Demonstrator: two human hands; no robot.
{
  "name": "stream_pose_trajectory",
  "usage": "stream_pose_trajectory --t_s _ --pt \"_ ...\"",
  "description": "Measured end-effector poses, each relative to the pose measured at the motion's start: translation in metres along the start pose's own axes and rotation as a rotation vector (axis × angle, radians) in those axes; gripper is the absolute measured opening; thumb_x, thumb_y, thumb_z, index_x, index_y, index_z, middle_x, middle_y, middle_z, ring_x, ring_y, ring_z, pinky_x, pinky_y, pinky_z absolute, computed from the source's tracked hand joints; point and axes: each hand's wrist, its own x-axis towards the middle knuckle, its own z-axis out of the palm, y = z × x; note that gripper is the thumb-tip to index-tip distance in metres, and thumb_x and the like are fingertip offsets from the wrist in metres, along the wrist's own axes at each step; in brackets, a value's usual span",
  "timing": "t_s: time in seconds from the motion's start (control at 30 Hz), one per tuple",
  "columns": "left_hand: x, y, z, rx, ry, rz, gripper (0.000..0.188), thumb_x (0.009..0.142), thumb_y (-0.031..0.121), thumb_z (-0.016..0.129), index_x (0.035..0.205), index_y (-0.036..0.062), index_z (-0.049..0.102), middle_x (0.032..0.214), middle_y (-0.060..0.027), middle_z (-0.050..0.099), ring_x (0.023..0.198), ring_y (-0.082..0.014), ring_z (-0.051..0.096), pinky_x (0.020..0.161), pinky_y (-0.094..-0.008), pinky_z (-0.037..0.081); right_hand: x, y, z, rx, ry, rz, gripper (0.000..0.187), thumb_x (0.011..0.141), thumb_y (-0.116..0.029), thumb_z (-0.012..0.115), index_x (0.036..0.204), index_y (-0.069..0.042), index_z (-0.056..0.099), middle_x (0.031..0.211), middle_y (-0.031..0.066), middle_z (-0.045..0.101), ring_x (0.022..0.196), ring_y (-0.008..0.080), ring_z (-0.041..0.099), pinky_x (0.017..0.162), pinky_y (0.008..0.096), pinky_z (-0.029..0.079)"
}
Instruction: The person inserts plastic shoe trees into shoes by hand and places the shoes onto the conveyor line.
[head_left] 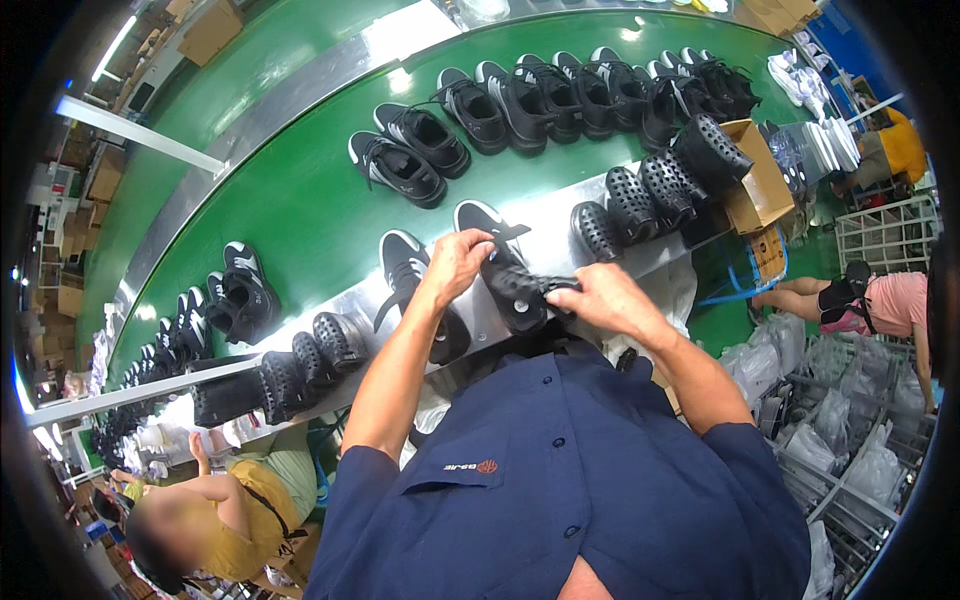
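Observation:
A black sneaker (480, 213) with a grey toe lies on the metal ledge in front of me. My left hand (462, 262) is closed in a pinch over its lacing; what the fingertips hold is too small to make out. My right hand (608, 298) grips the end of a black perforated shoe form (520, 283), which lies over the sneaker's opening. Whether the form is partly inside the shoe, I cannot tell. Just left of my left hand, the other black sneaker (400, 255) sits with its laces loose, partly hidden by my forearm.
Several black perforated forms (630, 200) stand to the right beside a cardboard box (762, 175); more forms (308, 358) stand left. Black sneakers (520, 100) line the green belt (300, 180). A metal bar (150, 390) crosses at left. A seated co-worker (240, 500) is lower left.

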Motion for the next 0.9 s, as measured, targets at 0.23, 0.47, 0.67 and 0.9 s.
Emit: stream_pose_trajectory --t_s 0.23,0.47,0.67,0.9 --pt "0.007 0.042 -0.009 -0.201 -0.308 -0.012 0.025 0.09 0.021 0.065 0.102 -0.0012 0.071 0.078 -0.0074 0.067 0.074 -0.0136 0.061 0.069 -0.0302 0.048 0.053 0.024 0.08 -0.289 0.287 0.049 0.045 0.085 -0.039 0.07 0.082 0.006 0.068 0.076 0.0254 0.067 0.075 0.0351 0.071 0.071 0.0452 0.055" --pt "0.015 0.0 0.014 -0.222 -0.035 0.053 0.023 0.092 0.018 0.063 0.103 -0.0019 0.07 0.085 -0.0102 0.07 0.08 -0.0158 0.063 0.074 -0.0302 0.05 0.057 -0.003 0.107 -0.186 0.379 -0.166 0.027 0.085 -0.018 0.067 0.098 0.004 0.058 0.091 0.0233 0.066 0.087 0.0403 0.066 0.077 0.049 0.054" --pt "0.021 -0.051 0.037 0.02 0.052 0.268 0.019 0.091 0.014 0.062 0.099 -0.0012 0.069 0.087 -0.0155 0.07 0.082 -0.0269 0.067 0.076 -0.0358 0.052 0.082 0.01 0.124 -0.339 0.513 -0.268 0.03 0.081 -0.028 0.071 0.091 -0.001 0.062 0.083 0.0189 0.069 0.074 0.0344 0.07 0.065 0.045 0.056" --pt "0.006 -0.045 0.019 0.167 0.116 0.303 0.016 0.09 0.009 0.059 0.097 -0.002 0.068 0.095 -0.0215 0.068 0.093 -0.0402 0.065 0.083 -0.0449 0.051 -0.045 -0.049 -0.051 0.12 0.513 -0.103 0.041 0.076 -0.041 0.065 0.073 0.0 0.065 0.065 0.0194 0.064 0.058 0.0334 0.065 0.057 0.0429 0.052"
